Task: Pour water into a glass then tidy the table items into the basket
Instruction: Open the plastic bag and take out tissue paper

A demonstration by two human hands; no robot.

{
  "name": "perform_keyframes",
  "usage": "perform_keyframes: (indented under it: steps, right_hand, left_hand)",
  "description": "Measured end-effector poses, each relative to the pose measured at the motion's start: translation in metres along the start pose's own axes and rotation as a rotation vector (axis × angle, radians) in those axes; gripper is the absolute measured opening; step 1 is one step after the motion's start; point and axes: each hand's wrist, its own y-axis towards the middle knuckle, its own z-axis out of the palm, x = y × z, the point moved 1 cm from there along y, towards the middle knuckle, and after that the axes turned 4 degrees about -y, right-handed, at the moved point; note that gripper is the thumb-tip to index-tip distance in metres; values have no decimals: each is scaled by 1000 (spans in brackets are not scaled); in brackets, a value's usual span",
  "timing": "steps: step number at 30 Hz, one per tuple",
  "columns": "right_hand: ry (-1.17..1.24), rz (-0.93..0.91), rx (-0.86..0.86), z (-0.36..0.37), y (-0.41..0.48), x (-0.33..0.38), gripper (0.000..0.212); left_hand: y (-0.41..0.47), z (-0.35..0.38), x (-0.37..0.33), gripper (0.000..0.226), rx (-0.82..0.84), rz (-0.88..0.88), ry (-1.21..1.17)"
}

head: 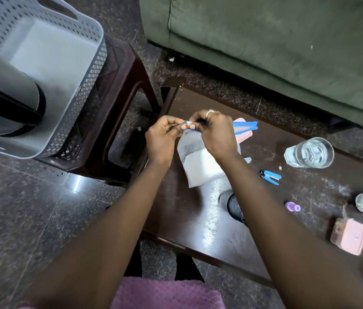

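Plastic zip pouch (200, 166), judged light, limp and slippery, hangs over the table's (198, 219) left end. Left hand (162, 134) and right hand (216, 132) each pinch its blue seal strip (245, 127), likely the firmest hold.

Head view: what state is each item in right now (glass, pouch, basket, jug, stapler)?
glass: upright on the table, holds water.
pouch: part full of white contents, blue top pinched by left hand and right hand; whether it is sealed cannot be told.
basket: on the stool, holds the jug.
jug: inside the basket.
stapler: lying on the table, untouched.
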Motion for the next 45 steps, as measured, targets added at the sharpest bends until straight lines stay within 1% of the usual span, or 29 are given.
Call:
perform_keyframes:
  steps: [4, 7, 9, 12, 15, 17, 18, 19, 21, 22, 23, 25, 27, 28, 30, 32, 35, 36, 38, 39, 40, 42, 43, 44, 45]
  right_hand:
    - [-251, -82, 13, 5, 6, -2, 16]
    - [-347, -88, -7, -3, 9, -12, 16]
    - [-376, -39, -18, -13, 8, -27, 16]
    - [-372, 105, -36, -33, 6, -53, 19]
    - [-288, 247, -27, -43, 2, -71, 21]
    - [-233, 293, -11, -44, 0, -76, 15]
    - [-213, 284, 1, -42, -1, -74, 9]
    - [-200, 251, 18, -41, -2, -70, 12]
    - [-189, 145, 79, -35, 0, -56, 30]
    - [-193, 95, 113, -31, 1, -49, 34]
    - [-208, 59, 142, -27, 4, -43, 33]
    - [-237, 36, 163, -22, 9, -34, 21]
    - [-140, 49, 154, -20, 13, -24, 8]
    - [-62, 63, 142, -20, 16, -20, 6]
    - [106, 117, 116, -21, 19, -13, 11]
    - [258, 189, 88, -21, 20, -10, 20]
    - [346, 234, -4, -21, 18, -10, 19]
    - [430, 270, -28, -22, 17, -10, 19]
    - [687, 383, -72, -22, 15, -11, 20]
    - [760, 432, -128, -22, 13, -14, 20]
    - [739, 475, -202, -23, 12, -17, 19]
    - [546, 530, -345, -29, 5, -23, 14]
    - [413, 535, -419, -32, -1, -23, 18]
    - [263, 500, -481, -34, -8, -22, 30]
    - [77, 420, -523, -35, -16, -20, 39]
  left_hand:
    - [5, -1, -4, 32, 9, 64, 90]
    - [10, -3, -7, 30, -14, 111, 125]
    - [16, -6, -7, 24, -66, 132, 145]
    - [25, -12, -9, 21, -127, 146, 145]
    - [30, -11, -13, 23, -97, 168, 161]
    - [31, -7, -19, 27, -73, 174, 152]
    - [32, -6, -22, 31, -73, 180, 133]
    - [33, -3, -25, 32, -71, 189, 125]
    - [33, 3, -33, 23, -21, 213, 169]
    - [33, 6, -36, 16, 21, 230, 207]
    - [33, 9, -40, 12, 58, 247, 235]
    - [31, 17, -50, 11, 79, 279, 267]
    - [28, 25, -57, 23, 12, 334, 341]
    - [27, 28, -58, 36, -33, 334, 391]
    - [22, 35, -59, 60, -76, 234, 458]
    - [16, 42, -57, 69, -52, 134, 487]
    - [9, 50, -57, 68, -18, 58, 482]
    - [8, 52, -57, 64, -21, 23, 492]
    - [5, 54, -56, 46, -21, -34, 546]
    - [5, 54, -55, 38, -19, -48, 576]
    - [4, 54, -56, 32, -23, -50, 592]
    - [2, 54, -59, 25, -55, -20, 593]
    - [2, 53, -63, 23, -74, 11, 588]
    - [1, 53, -66, 23, -84, 43, 580]
    - [2, 54, -68, 22, -78, 72, 574]
